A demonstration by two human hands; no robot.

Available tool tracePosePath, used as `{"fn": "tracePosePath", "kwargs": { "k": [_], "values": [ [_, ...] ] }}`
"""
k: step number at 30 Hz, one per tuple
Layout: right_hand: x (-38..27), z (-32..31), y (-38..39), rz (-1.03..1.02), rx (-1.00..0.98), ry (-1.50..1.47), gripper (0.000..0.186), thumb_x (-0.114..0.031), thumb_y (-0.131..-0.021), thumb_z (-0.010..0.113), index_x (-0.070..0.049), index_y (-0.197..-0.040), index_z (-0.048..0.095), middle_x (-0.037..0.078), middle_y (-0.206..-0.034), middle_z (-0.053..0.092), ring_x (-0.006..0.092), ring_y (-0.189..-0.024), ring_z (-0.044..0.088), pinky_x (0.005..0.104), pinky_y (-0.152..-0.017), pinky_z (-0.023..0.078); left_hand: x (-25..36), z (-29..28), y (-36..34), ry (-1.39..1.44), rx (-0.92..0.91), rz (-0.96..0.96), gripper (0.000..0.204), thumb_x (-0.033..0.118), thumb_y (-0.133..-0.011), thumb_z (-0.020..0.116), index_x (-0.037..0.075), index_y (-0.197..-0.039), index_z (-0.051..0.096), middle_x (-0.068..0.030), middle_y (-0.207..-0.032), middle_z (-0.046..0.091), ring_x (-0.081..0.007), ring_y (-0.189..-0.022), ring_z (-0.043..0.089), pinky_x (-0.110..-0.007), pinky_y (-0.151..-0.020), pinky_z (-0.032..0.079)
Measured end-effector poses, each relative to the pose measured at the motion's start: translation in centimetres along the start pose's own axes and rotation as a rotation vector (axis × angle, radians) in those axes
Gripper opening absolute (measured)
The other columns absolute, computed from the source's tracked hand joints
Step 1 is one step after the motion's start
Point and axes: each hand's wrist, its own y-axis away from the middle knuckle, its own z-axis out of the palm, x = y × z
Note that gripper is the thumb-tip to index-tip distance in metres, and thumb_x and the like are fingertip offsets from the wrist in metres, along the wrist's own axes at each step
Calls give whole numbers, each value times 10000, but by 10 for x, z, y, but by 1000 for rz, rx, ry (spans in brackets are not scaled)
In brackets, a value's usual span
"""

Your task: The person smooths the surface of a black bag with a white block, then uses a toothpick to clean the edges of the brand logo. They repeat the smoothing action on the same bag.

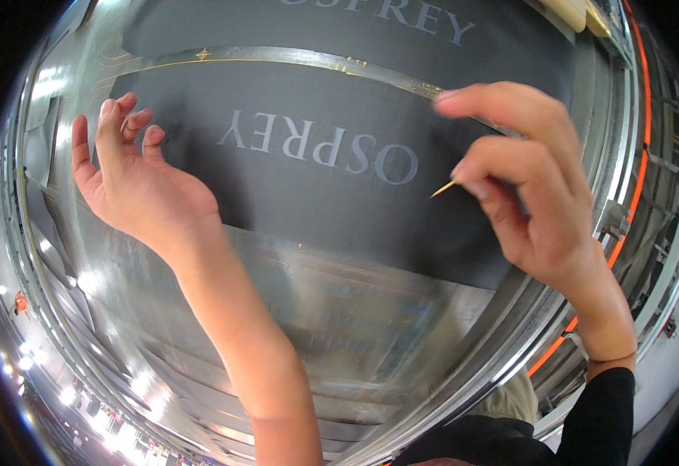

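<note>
The left hand [134, 182] lies flat and open on the dark printed fabric [332, 210] stretched over a shiny metal frame [293, 56], holding nothing, while the right hand [534, 186] pinches a thin wooden stick [443, 189] between thumb and fingers [503, 105], its tip just above the fabric's pale lettering.

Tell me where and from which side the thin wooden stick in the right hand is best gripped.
Best gripped at its rear end, probably as the right hand already does: thumb and fingers pinch the thin wooden stick from the right, leaving only its short pointed tip free toward the dark printed sheet. It is too slim for more than a fingertip pinch. The left hand rests open on the sheet.
</note>
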Motion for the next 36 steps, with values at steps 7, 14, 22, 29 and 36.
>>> {"fn": "tracePosePath", "kwargs": {
  "k": [7,14,22,29,36],
  "values": [
    [-6,27,-14,-53,-94,27,224,-48,-775,718,-88,-927,558,114,-1273,674,315,-1139,621,394,-913,488,2,3,2,8,9,-32,457,84,-897,710,16,-1286,480,-122,-997,703,-163,-875,625,-313,-779,431],
    [-9,24,-11,-53,-141,111,156,-74,-820,669,-118,-916,554,108,-1309,667,311,-1211,587,419,-963,442,-1,2,3,35,-1,-21,431,83,-896,713,13,-1261,494,-123,-996,703,-166,-874,627,-310,-765,435],
    [-7,15,-3,-19,-135,174,134,-79,-847,650,-131,-922,551,95,-1321,664,295,-1265,559,421,-1001,413,-1,1,3,41,-24,-1,495,68,-903,693,-19,-1304,418,-138,-941,696,-132,-776,605,-241,-647,436],
    [-12,20,-1,-18,-149,145,133,-81,-831,667,-131,-899,565,71,-1296,679,275,-1267,561,423,-1002,409,-3,1,3,29,-41,13,485,73,-904,699,-14,-1297,429,-140,-937,700,-131,-779,621,-230,-641,440],
    [-15,22,-3,-34,-185,169,103,-77,-841,657,-135,-853,572,55,-1285,687,273,-1296,549,425,-1033,402,-5,0,2,27,-50,19,482,71,-900,701,-15,-1292,435,-137,-937,699,-134,-782,623,-239,-649,442]
  ]
}}
